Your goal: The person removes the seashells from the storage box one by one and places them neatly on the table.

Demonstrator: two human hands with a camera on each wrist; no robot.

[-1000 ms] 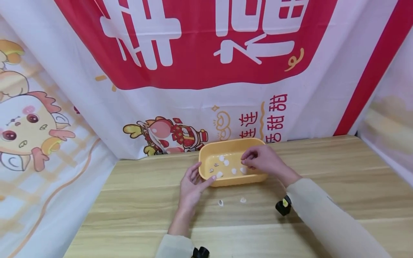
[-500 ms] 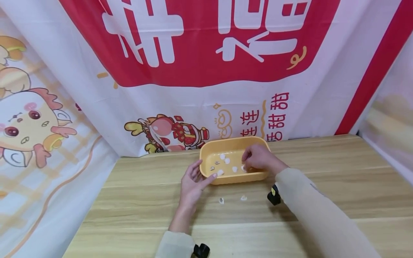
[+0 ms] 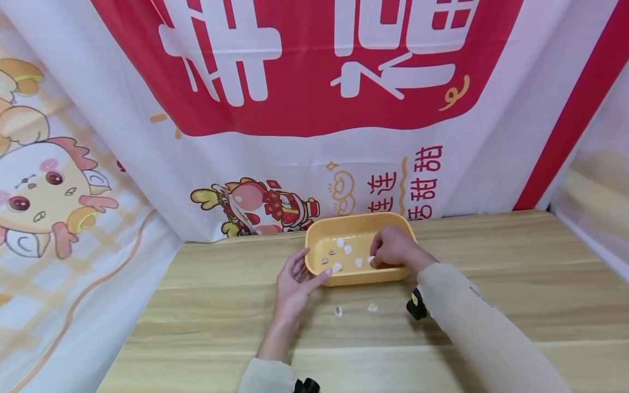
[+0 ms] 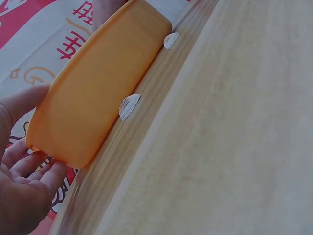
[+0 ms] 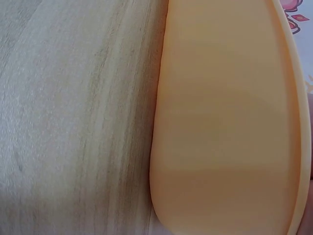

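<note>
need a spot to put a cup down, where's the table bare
Bare wood lies right of the yellow tray, out to the table edge, and left of the left hand. It is crowded in front of the tray: two shells and the right hand reaching in.

A light wooden desk (image 3: 491, 256) with pale plank grain fills the lower part of the head view. Behind it hangs a large white cloth banner (image 3: 304, 147) carrying a broad red panel (image 3: 314, 65) with big white Chinese characters, smaller red characters lower down, and a cartoon dragon (image 3: 255, 210). At the left, another drape shows a larger cartoon dragon (image 3: 44, 191). Lighting is soft and even.
</note>
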